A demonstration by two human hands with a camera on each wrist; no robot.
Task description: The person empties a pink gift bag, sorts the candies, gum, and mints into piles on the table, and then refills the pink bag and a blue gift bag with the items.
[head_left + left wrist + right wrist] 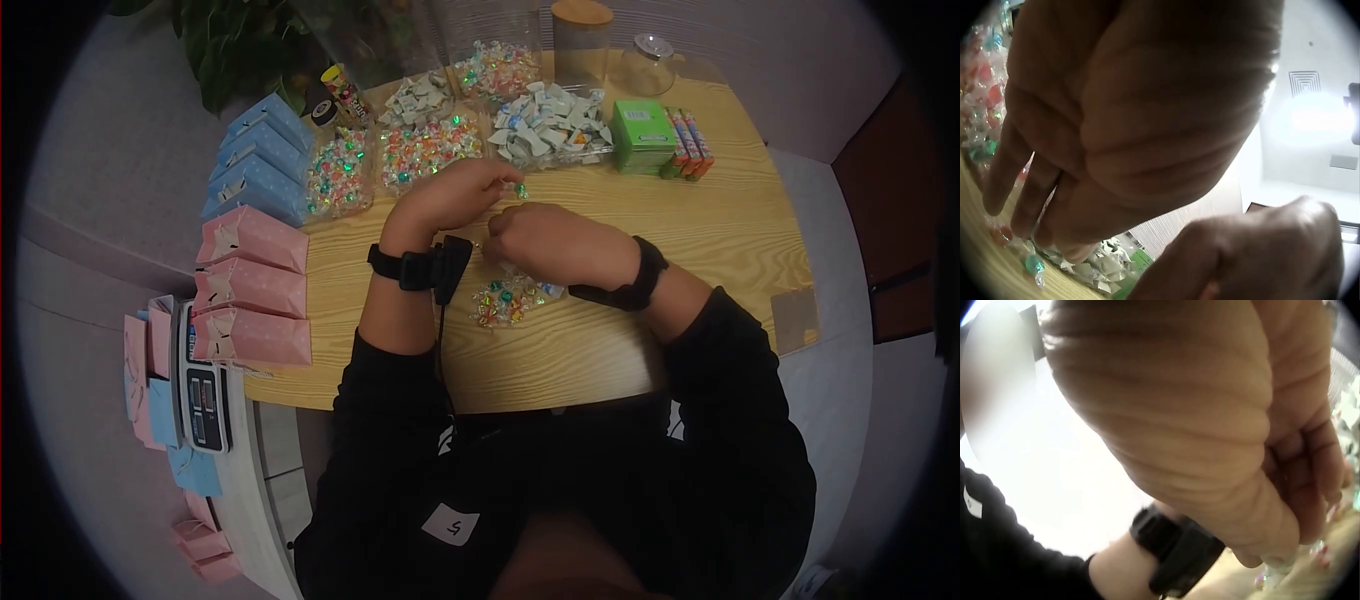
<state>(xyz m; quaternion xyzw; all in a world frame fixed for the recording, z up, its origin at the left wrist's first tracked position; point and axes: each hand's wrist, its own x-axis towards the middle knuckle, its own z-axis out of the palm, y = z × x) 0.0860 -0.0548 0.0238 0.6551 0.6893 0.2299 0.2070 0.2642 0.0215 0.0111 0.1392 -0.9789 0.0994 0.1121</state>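
My left hand (455, 195) reaches over the table, its fingers extended toward a green wrapped candy (520, 190). In the left wrist view its fingers point down, with the green candy (1035, 264) just beyond the fingertips. Closer to my body, my right hand (565, 245) has its fingers curled inward. The right wrist view shows its thumb and fingers pinching a clear-wrapped candy (1279, 569), mostly covered by the thumb. Below that hand lies a small pile of wrapped candies (505, 302) on the wooden table (700, 240).
Clear boxes of colourful candies (430, 150) and white-wrapped sweets (550, 125) line the back. Right of them stand a green box (642, 135) and candy sticks (690, 145). Blue bags (255, 165) and pink bags (255, 285) edge the left side. Lidded jars (582, 45) stand behind.
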